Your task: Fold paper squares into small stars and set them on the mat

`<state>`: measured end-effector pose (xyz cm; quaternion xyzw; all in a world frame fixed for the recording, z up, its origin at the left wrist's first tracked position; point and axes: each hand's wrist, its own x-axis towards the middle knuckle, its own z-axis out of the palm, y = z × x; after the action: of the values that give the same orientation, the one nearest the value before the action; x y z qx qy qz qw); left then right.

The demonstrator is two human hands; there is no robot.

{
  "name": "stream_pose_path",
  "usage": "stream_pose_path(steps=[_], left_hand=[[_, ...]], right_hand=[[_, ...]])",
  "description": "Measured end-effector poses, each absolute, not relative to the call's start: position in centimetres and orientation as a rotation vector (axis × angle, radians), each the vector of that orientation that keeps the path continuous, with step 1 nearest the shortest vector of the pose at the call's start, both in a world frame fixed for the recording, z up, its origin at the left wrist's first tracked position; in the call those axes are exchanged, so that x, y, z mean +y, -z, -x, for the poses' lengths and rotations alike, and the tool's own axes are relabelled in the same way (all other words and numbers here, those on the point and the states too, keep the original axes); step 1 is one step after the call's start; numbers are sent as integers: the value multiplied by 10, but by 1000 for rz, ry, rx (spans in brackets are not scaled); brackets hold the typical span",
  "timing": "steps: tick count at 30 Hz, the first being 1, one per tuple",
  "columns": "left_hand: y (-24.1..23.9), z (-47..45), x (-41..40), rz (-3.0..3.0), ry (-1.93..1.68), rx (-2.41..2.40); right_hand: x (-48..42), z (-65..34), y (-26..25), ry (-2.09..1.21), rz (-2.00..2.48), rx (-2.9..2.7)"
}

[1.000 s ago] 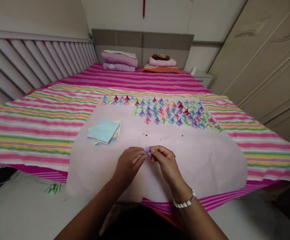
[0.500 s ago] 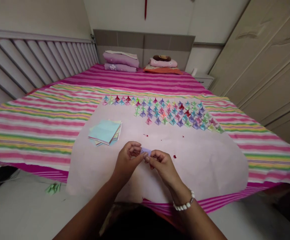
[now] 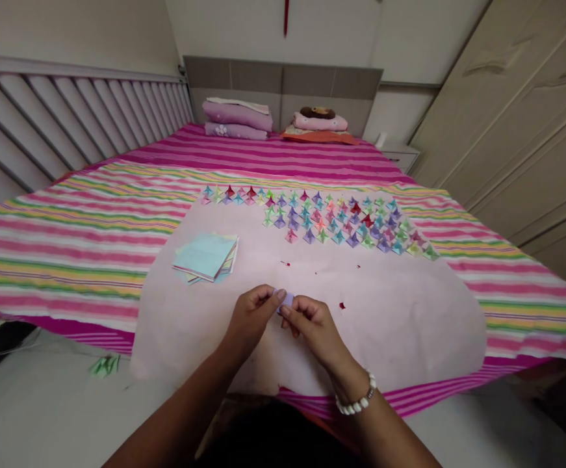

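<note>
A small folded piece of lavender paper (image 3: 286, 299) is pinched between my two hands, above the near middle of a pale sheet (image 3: 399, 318). My left hand (image 3: 252, 317) grips its left side, the thumb pressed on top. On its lower right, my right hand (image 3: 312, 325) holds it between thumb and curled fingers. Fingers cover much of the paper, so its full shape is hidden. A stack of square paper (image 3: 205, 255), light blue on top, lies to the left. Several rows of small folded paper pieces (image 3: 331, 224) in many colours stand beyond my hands.
Tiny red scraps (image 3: 342, 305) dot the sheet. Beneath it spreads a striped bedcover (image 3: 58, 253). Folded purple bedding (image 3: 238, 117) and a pink bundle (image 3: 320, 122) sit by the headboard (image 3: 244, 81). A crumpled green paper (image 3: 104, 366) lies on the floor at lower left.
My left fingers have curled in and the left thumb now presses on the lavender paper, which looks smaller and more upright. My right hand has dropped slightly and still pinches it.
</note>
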<state>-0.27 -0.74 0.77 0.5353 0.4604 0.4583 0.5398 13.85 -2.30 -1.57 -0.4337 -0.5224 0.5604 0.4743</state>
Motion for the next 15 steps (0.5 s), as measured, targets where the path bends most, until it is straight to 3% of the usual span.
stream_pose_path(steps=[15], left_hand=[[1,-2,-9,-1355,-1101,1181]], right_hand=[[-27,-134,23,-1397,1029,-1091]])
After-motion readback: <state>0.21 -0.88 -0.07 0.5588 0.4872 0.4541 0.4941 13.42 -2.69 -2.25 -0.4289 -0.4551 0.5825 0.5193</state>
